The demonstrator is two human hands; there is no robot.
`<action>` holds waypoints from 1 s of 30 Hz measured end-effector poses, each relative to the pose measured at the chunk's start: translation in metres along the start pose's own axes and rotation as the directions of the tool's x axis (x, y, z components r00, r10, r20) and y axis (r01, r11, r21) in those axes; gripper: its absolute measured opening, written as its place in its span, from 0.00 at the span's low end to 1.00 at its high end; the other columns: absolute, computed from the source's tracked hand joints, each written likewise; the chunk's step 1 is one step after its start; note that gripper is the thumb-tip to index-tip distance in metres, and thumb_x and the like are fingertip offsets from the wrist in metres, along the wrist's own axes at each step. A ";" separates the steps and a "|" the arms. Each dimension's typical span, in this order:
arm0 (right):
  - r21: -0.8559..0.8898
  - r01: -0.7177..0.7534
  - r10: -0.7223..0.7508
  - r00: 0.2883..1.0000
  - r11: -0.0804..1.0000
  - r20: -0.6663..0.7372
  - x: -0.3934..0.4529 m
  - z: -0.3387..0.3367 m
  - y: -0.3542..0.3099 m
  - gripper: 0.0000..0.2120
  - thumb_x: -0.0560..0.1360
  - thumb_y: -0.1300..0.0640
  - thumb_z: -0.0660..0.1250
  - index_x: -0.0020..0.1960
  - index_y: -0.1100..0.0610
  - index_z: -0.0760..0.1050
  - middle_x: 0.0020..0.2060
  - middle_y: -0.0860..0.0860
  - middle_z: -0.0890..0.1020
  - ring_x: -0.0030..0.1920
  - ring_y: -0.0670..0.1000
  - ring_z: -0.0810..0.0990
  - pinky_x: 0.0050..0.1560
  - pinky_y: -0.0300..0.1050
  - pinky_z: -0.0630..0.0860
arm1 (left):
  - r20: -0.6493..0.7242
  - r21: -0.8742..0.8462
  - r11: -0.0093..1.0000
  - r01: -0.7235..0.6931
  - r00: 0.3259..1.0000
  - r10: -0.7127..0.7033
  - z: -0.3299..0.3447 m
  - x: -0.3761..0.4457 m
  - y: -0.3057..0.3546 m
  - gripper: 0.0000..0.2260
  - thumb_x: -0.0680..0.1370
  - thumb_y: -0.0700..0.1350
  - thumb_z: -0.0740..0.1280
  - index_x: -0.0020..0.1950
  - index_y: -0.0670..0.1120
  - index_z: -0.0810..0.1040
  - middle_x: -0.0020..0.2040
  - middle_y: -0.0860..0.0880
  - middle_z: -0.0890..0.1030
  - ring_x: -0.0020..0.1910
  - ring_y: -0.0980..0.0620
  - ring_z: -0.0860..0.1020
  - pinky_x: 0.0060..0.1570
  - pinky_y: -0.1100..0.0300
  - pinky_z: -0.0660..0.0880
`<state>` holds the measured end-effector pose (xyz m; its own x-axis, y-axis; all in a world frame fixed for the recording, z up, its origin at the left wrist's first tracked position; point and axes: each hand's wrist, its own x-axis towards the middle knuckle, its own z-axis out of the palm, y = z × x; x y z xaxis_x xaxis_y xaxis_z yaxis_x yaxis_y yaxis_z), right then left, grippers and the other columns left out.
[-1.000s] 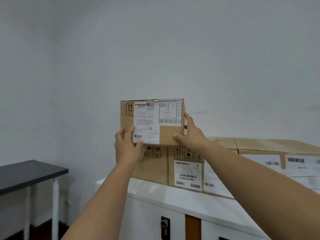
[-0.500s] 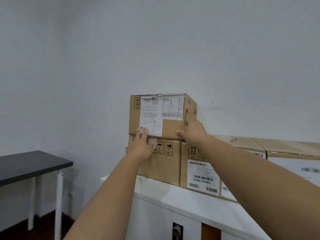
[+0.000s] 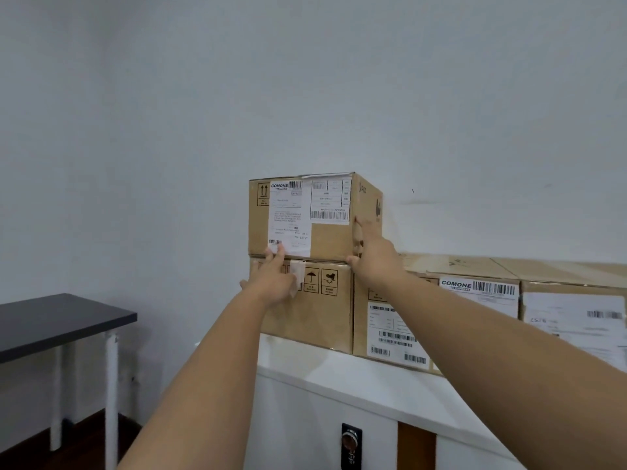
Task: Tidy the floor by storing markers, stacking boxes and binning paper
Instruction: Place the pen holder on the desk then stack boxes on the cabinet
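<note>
A brown cardboard box (image 3: 330, 237) with white shipping labels rests on top of another cardboard box (image 3: 324, 315) at the left end of a row on a white cabinet (image 3: 339, 381). My left hand (image 3: 273, 281) lies flat against the front, fingertips touching the upper box's bottom edge. My right hand (image 3: 373, 256) is pressed on the upper box's right front corner, thumb under the lower edge and fingers on its side face.
More labelled boxes (image 3: 475, 317) line the cabinet top to the right, against the pale wall. The cabinet front has a key lock (image 3: 349, 442). A dark-topped table (image 3: 57, 322) on white legs stands at the left, over a dark floor.
The upper box came down and now rests squarely on the lower box. My left hand slid from its front to the bottom edge; my right hand stays at the right corner.
</note>
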<state>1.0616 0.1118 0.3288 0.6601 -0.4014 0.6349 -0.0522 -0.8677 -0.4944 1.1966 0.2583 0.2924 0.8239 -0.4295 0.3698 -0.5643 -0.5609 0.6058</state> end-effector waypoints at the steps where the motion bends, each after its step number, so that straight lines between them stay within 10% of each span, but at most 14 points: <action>1: -0.020 0.016 -0.016 1.000 1.000 0.015 -0.004 -0.004 0.000 0.35 0.77 0.64 0.62 0.78 0.49 0.51 0.63 0.59 0.75 0.59 0.57 0.76 0.57 0.51 0.74 | -0.038 -0.014 1.000 -0.001 0.999 0.000 -0.005 0.001 -0.001 0.32 0.79 0.49 0.59 0.80 0.57 0.49 0.81 0.53 0.51 0.79 0.44 0.50 0.74 0.36 0.49; 6: -0.136 0.012 0.000 0.996 0.991 0.088 -0.015 -0.036 0.013 0.37 0.77 0.62 0.64 0.80 0.52 0.49 0.69 0.58 0.71 0.68 0.58 0.71 0.67 0.52 0.69 | -0.189 -0.184 0.979 0.084 0.975 -0.119 -0.027 0.019 -0.018 0.29 0.70 0.53 0.61 0.73 0.57 0.65 0.67 0.48 0.75 0.65 0.41 0.72 0.65 0.41 0.70; 14: -0.264 0.131 -0.118 0.991 0.955 0.067 -0.062 -0.057 0.034 0.31 0.77 0.56 0.62 0.77 0.50 0.57 0.71 0.52 0.68 0.72 0.53 0.64 0.71 0.47 0.62 | -0.186 -0.319 0.940 -0.121 0.980 0.063 0.023 -0.042 0.018 0.30 0.78 0.47 0.65 0.79 0.53 0.60 0.80 0.51 0.55 0.79 0.50 0.54 0.76 0.48 0.54; 19: -0.308 0.213 -0.181 0.975 0.927 0.129 -0.158 -0.083 0.071 0.27 0.77 0.54 0.63 0.75 0.49 0.63 0.71 0.48 0.66 0.72 0.49 0.62 0.71 0.40 0.58 | -0.164 -0.331 0.880 -0.341 0.939 0.302 0.059 -0.105 0.070 0.26 0.79 0.45 0.67 0.76 0.54 0.66 0.78 0.54 0.59 0.77 0.55 0.56 0.75 0.55 0.54; 30: -0.443 -0.291 0.288 0.955 0.848 -0.075 -0.367 -0.271 0.160 0.25 0.75 0.57 0.67 0.71 0.52 0.69 0.72 0.53 0.67 0.73 0.54 0.63 0.71 0.44 0.59 | 0.008 -0.619 0.561 -0.550 0.710 0.704 0.161 -0.301 0.242 0.20 0.77 0.42 0.68 0.68 0.54 0.72 0.70 0.58 0.67 0.67 0.65 0.64 0.60 0.82 0.57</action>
<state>0.6080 0.0413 0.1775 0.5590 -0.6551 0.5083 -0.5679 -0.7491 -0.3410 0.8037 0.1383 0.2145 0.1871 -0.7056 0.6835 -0.7369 0.3593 0.5727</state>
